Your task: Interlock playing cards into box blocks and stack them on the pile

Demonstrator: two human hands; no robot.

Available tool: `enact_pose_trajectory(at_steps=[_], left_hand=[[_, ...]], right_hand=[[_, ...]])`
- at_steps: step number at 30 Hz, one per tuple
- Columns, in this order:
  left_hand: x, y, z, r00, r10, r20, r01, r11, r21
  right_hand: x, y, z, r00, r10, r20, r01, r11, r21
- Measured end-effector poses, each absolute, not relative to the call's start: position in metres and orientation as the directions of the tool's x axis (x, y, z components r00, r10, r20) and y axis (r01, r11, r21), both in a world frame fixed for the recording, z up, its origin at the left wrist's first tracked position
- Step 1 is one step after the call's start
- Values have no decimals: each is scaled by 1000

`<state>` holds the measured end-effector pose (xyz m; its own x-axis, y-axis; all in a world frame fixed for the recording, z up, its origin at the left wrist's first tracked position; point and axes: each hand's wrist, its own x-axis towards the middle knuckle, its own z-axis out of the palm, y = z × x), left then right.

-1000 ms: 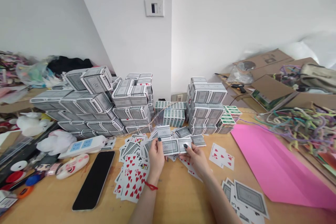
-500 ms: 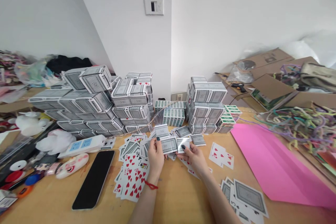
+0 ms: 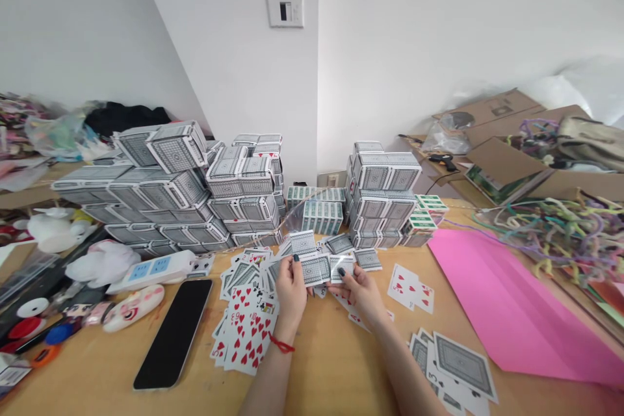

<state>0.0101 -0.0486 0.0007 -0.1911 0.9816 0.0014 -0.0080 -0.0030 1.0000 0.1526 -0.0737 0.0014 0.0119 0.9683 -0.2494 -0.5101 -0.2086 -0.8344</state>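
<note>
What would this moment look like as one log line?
left hand: holding card | right hand: holding second card | phone: on table, left | pink sheet: on table, right

Wooden bench (image 3: 336, 364), read as a dial centred on the bare wood between the forearms, with 6 o'clock at the near edge. Green-patterned boxes (image 3: 322, 218) occupy 12 o'clock, flanked by stacked card-backed blocks at 1 o'clock (right stack (image 3: 385, 198)) and 11 o'clock (middle stack (image 3: 244, 195)). A face-up pile of playing cards (image 3: 248, 331) lies just beside the black phone (image 3: 173, 335) at 9 o'clock, the white power strip (image 3: 166, 270) at 10, face-up hearts (image 3: 404, 286) at 2, the pink sheet (image 3: 511, 312) at 3, and loose cards (image 3: 463, 367) at 4.
</note>
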Motion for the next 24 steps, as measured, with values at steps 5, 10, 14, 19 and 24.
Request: enact_pose_trajectory(at_steps=[5, 10, 14, 19, 24], left_hand=[[11, -49, 6, -188, 982, -19, 44, 28, 999], [12, -50, 11, -184, 982, -31, 72, 45, 996], [11, -49, 9, -164, 986, -21, 85, 36, 996], [8, -49, 7, -123, 992, 10, 96, 2, 995], [6, -49, 6, -95, 995, 30, 142, -16, 990]], right_hand=[[153, -73, -3, 67, 971, -228, -461, -172, -871], [155, -74, 0, 76, 975, -211, -433, -159, -887], [155, -75, 3, 72, 981, -180, -414, -135, -900], [155, -76, 6, 85, 982, -169, -387, -124, -914], [156, -76, 6, 77, 984, -159, -358, -121, -926]])
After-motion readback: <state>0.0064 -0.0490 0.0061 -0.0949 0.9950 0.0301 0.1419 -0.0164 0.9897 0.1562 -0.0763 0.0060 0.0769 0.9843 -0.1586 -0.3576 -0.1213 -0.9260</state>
